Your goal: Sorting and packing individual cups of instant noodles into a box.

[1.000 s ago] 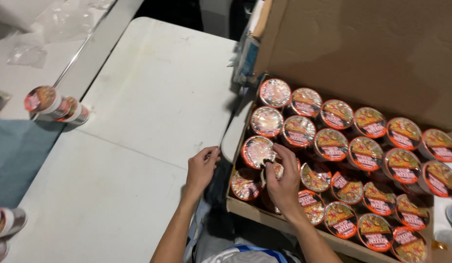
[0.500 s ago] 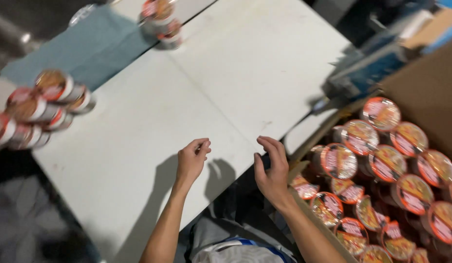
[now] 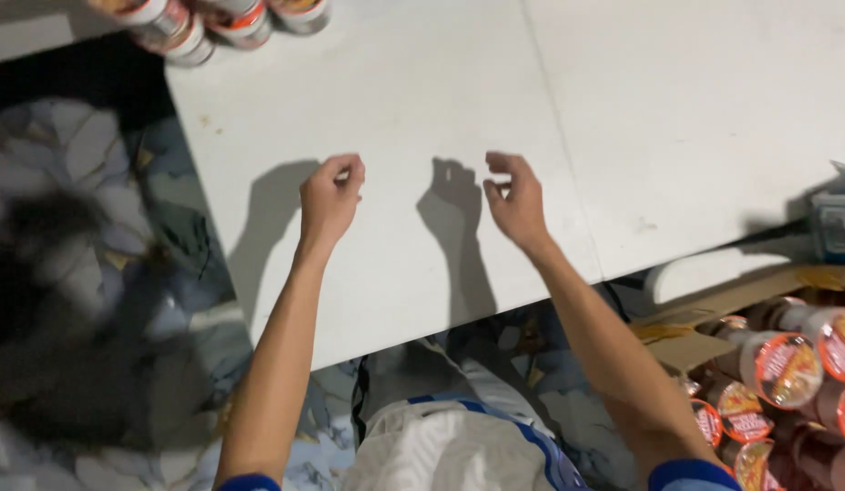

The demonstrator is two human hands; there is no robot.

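- Hovering over the white table (image 3: 422,100), the left hand (image 3: 329,195) and the right hand (image 3: 515,202) are both empty, set apart from each other with bare tabletop between them.
- The left hand's fingers are curled loosely inward, thumb near the forefinger, pinching nothing.
- The right hand's fingers are bent and slightly spread, thumb apart from them, gripping nothing; its shadow falls on the table just to its left.
- A cardboard box (image 3: 704,341) sits below the table's edge at lower right, near the right forearm; inside it noodle cups (image 3: 786,368) with red-and-orange foil lids are packed close together, touching one another.
- More cups (image 3: 218,23) of the same kind lie together at the table's far left corner, well apart from both hands.
- Patterned flooring shows beside the table at left.
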